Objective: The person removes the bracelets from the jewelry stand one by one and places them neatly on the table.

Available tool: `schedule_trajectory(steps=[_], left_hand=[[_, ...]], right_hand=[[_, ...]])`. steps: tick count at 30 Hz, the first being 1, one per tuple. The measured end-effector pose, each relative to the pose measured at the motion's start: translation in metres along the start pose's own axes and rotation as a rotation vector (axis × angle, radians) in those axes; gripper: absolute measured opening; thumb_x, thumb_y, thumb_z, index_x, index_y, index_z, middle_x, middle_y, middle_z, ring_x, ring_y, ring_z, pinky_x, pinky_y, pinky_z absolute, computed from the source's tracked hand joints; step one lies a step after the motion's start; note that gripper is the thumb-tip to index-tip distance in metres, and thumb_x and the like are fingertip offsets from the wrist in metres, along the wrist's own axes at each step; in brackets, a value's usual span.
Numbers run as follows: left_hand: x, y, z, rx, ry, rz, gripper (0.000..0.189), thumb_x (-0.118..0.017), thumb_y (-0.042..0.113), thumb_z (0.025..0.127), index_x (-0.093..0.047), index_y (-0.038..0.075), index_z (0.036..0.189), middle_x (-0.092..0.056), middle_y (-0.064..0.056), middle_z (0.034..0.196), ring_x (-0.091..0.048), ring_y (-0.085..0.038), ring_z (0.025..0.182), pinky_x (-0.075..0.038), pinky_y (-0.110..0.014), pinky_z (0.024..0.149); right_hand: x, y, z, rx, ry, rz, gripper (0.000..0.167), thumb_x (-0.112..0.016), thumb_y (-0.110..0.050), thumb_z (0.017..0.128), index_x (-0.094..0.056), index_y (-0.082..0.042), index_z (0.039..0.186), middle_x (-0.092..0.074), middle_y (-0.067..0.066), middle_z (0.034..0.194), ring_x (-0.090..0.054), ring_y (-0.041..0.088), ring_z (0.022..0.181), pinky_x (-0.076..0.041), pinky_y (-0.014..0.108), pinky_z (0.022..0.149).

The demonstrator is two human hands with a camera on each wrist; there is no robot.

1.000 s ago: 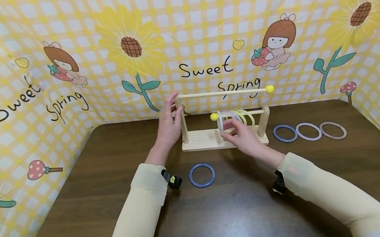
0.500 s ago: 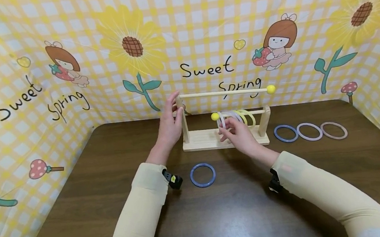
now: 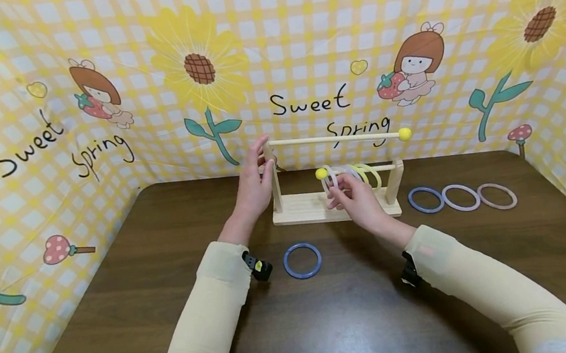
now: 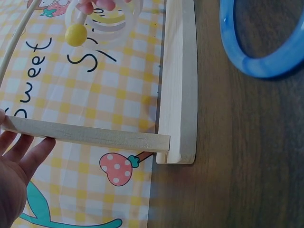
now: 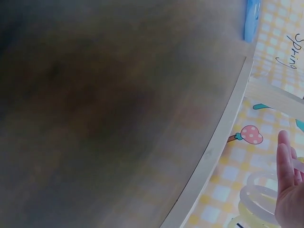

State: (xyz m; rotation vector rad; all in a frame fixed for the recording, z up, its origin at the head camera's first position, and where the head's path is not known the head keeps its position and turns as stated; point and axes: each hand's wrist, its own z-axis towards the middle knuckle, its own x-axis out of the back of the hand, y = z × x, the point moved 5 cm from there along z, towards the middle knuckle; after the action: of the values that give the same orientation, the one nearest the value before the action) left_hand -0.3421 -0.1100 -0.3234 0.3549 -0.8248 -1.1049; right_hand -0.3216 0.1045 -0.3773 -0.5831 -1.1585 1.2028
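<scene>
A wooden rack (image 3: pixel 305 208) has two rods, each tipped with a yellow ball. My left hand (image 3: pixel 254 183) grips the top of its left post (image 4: pixel 90 134), fingers on one side as the left wrist view shows. My right hand (image 3: pixel 361 205) pinches a whitish ring (image 3: pixel 334 178) around the lower rod, just inside that rod's yellow ball (image 3: pixel 321 173). Farther along the same rod hang several pale and yellow rings (image 3: pixel 374 172). The upper rod (image 3: pixel 333 138) carries no ring. In the right wrist view, the fingers (image 5: pixel 285 166) partly hide the pinched ring.
A blue ring (image 3: pixel 304 278) lies on the brown table (image 3: pixel 334 335) in front of the rack. To the rack's right lie another blue ring (image 3: pixel 427 212), a pale lilac ring (image 3: pixel 463 210) and a pinkish ring (image 3: pixel 499 209). A checked cloth (image 3: pixel 297 33) stands behind.
My right hand has shifted slightly, and the whitish ring in its fingers has moved a little right along the lower rod, away from the ball. My left hand stays on the post.
</scene>
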Motion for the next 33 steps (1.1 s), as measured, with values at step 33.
schedule_trajectory(steps=[33], left_hand=[[-0.001,0.0,0.0,0.024,0.003,-0.021,0.045,-0.046,0.003,0.102,-0.035,0.013,0.145,-0.046,-0.023,0.137,-0.056,-0.039,0.113,-0.051,-0.05,0.081]], right_hand=[[0.004,-0.024,-0.001,0.177,-0.027,-0.03,0.015,-0.056,0.0,0.097,-0.062,0.005,0.11,-0.069,0.017,0.088,-0.07,0.028,0.073,-0.055,0.048,0.07]])
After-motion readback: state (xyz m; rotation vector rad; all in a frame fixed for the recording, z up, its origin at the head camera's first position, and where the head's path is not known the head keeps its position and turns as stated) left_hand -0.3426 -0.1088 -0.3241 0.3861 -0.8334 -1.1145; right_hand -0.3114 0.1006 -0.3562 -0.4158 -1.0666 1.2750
